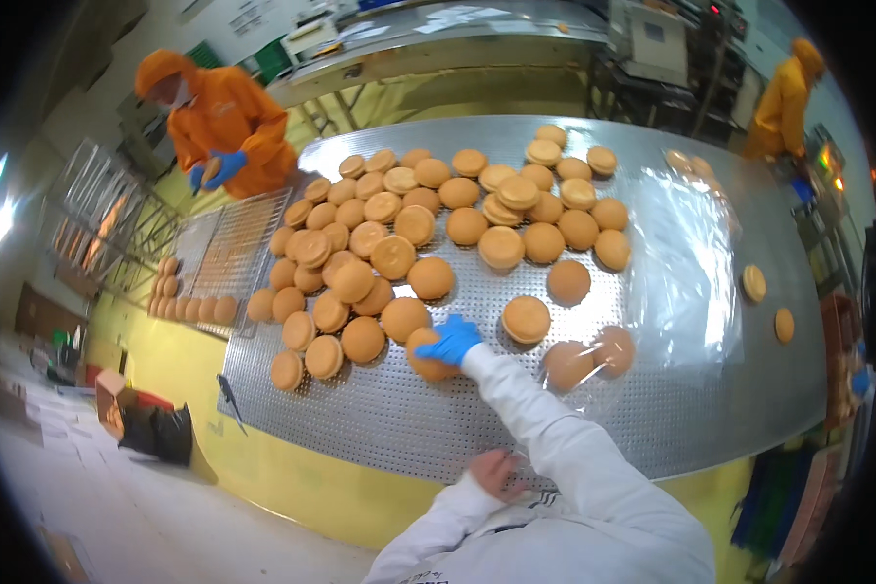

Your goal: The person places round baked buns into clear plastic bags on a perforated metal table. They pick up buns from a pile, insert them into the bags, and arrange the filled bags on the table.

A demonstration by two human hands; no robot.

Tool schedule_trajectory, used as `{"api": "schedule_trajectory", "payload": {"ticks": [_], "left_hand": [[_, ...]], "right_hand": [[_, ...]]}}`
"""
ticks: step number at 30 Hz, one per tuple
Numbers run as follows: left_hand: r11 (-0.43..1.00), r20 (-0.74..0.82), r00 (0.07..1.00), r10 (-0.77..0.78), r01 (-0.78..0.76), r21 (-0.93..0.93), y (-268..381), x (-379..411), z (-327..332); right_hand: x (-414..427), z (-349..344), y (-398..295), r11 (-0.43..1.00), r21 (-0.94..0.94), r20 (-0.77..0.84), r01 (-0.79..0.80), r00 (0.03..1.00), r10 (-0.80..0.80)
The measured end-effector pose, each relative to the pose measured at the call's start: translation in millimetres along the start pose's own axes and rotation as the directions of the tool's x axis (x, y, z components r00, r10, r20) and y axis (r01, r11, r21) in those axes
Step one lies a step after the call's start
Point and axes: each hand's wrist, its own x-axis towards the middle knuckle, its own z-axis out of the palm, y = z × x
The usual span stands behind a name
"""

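Observation:
My right hand (451, 342), in a blue glove, reaches over the perforated metal table and touches a round bun (429, 363) at the near edge of a large spread of buns. Whether its fingers grip that bun is unclear. My bare left hand (495, 473) is low at the table's near edge, blurred, with clear film beside it; its hold cannot be made out. One bun (525, 319) lies alone to the right of my glove. Two more buns (569, 365) lie close together under or in clear plastic film. Many buns (394, 257), some pale side up, cover the left and middle.
Clear plastic bags (682, 277) lie at the right, with loose buns (754, 283) beyond. A knife-like tool (230, 401) sits at the left edge. Wire racks (241, 241) with buns adjoin the left end, where a co-worker in orange (226, 124) stands. Another person (785, 106) is far right.

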Motion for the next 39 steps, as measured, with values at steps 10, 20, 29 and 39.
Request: {"api": "schedule_trajectory", "payload": {"ticks": [10,20,29,39], "left_hand": [[0.955,0.156,0.983,0.096,-0.047,-0.292,18,43,69],[0.908,0.151,0.925,0.349,-0.294,-0.298,24,84,18],[0.753,0.088,0.834,0.545,-0.441,-0.488,60,58,32],[0.79,0.46,0.863,0.207,0.13,-0.6,37,46,43]], "right_hand": [[-200,-33,33,0.255,0.96,0.106,-0.115,0.993,0.051],[-340,39,102,-0.224,0.935,-0.101,0.275,0.811,0.577],[-263,53,107,-0.221,0.651,-0.199,0.726,0.444,0.874],[-256,92,127,0.971,0.112,-0.546,-0.211,0.803,0.238]]}}
